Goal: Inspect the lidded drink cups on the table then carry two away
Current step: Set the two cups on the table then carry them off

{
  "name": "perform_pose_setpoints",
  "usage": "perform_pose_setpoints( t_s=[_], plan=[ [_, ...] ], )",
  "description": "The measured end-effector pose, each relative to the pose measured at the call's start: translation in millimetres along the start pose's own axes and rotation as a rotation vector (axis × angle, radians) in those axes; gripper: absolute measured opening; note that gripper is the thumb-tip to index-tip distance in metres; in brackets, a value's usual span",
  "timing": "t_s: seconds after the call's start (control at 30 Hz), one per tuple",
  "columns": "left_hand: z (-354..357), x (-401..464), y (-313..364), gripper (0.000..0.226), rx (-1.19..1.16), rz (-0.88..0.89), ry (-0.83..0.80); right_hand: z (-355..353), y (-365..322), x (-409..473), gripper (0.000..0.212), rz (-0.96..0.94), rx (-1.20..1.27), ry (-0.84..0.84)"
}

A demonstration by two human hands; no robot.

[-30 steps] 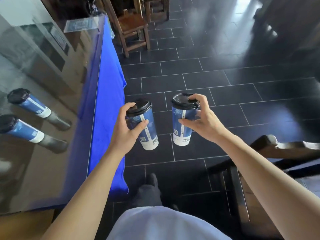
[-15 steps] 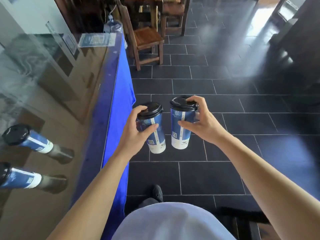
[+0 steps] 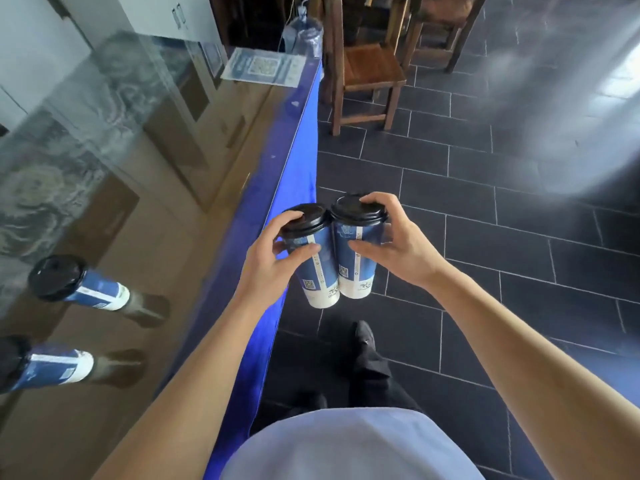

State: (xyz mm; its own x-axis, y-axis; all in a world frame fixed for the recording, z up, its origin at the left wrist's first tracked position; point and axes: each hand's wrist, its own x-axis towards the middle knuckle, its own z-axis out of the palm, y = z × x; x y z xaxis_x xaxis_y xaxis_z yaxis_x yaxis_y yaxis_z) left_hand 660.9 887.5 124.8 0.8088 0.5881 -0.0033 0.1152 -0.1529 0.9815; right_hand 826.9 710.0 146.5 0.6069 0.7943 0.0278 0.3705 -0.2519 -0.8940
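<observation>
Beside the table (image 3: 194, 216), both arms reach forward. Left hand (image 3: 268, 268) grips one cup (image 3: 320, 268); right hand (image 3: 398, 251) grips another cup (image 3: 356, 268), sides touching.

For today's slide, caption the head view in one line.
Left hand and right hand each grip a lidded cup beside the table.
</observation>
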Motion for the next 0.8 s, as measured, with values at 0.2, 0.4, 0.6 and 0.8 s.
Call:
perform_pose_setpoints(
  t_s=[0.2,0.4,0.6,0.8],
  plan=[
    [-1.4,61.2,-5.8,0.054,-0.022,-0.053,0.173,-18.2,23.5,100.5,0.058,-0.039,0.062,-0.212],
    [-3.2,101.5,3.1,0.062,-0.035,-0.104,0.380,-27.5,22.5,191.9,0.061,-0.091,0.117,-0.421],
    [-25.3,105.8,-1.9,0.061,-0.025,-0.185,0.602,10.1,6.4,256.0,0.062,-0.179,0.099,-0.635],
    [-65.6,98.2,-18.6,0.060,0.071,-0.247,0.825,85.6,-14.5,301.7,0.063,-0.246,0.097,-0.822]
  ],
)
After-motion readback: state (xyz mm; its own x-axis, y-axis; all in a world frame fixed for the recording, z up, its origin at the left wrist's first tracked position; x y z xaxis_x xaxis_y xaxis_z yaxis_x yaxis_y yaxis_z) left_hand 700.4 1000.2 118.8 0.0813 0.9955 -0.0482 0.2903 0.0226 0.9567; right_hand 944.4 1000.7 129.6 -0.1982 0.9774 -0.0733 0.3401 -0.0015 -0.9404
